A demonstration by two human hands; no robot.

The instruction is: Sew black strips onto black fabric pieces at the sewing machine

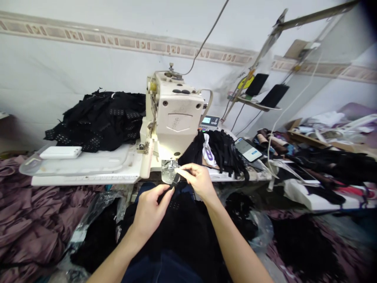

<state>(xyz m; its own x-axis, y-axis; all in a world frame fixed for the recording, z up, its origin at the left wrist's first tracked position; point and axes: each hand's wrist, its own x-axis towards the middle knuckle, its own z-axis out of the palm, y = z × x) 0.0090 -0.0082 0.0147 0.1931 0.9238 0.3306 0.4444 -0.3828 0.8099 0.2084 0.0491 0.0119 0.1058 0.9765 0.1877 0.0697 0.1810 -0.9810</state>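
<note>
A short black fabric strap (176, 179) is stretched between my two hands, just in front of the sewing machine's metal needle plate (167, 175). My left hand (151, 206) pinches its lower end between thumb and finger. The upper end is pinched by my right hand (198, 180), close to the plate. Above them stands the white sewing machine (178, 114), its lamp lighting the needle area. Black fabric with small pale dots (175, 205) lies below my hands, over the lap. The needle tip is too small to make out.
A heap of black fabric pieces (108, 118) and a white box (61, 152) lie left of the machine. Right of it are black straps (225, 151), a phone (249, 149) and thread cones (274, 96) on a stand. Mauve cloth (38, 212) fills the lower left.
</note>
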